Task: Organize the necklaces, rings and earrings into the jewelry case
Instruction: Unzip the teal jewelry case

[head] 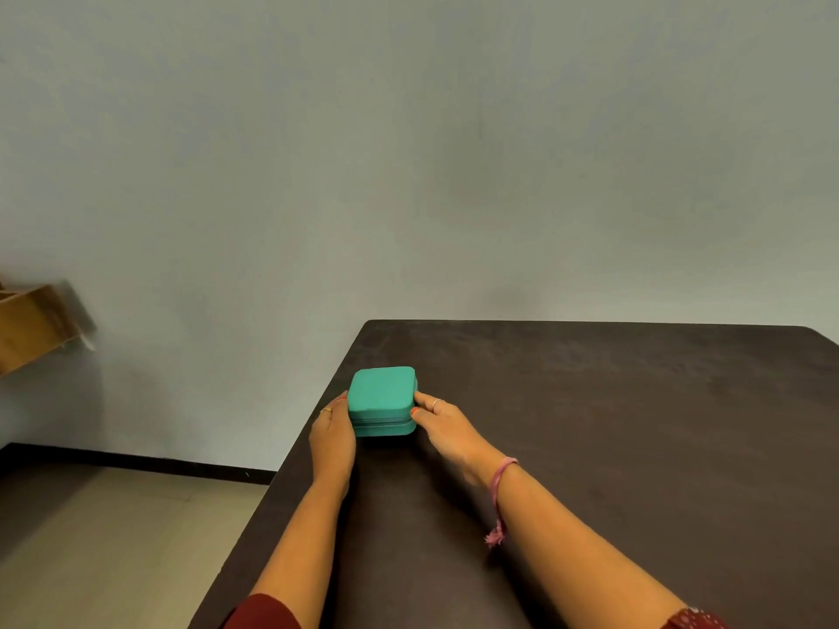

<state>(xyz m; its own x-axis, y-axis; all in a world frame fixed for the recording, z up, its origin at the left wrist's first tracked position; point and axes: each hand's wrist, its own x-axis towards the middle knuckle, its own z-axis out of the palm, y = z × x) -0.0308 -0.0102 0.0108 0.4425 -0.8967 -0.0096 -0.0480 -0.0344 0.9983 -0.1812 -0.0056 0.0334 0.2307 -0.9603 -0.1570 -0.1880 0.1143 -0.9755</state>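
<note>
A closed teal jewelry case (382, 394), square with rounded corners, sits on the dark brown table (613, 424) near its far left corner. My left hand (333, 435) grips the case's left side, fingers curled against it. On the right side my right hand (447, 424) holds the case, thumb at the seam and fingers along its edge. No loose necklaces, rings or earrings show on the table; each hand wears a ring.
The table's left edge runs diagonally just beside my left hand, with beige floor (113, 537) below. A wooden shelf (32, 326) hangs on the grey wall at far left. A pink thread bracelet (499, 483) circles my right wrist.
</note>
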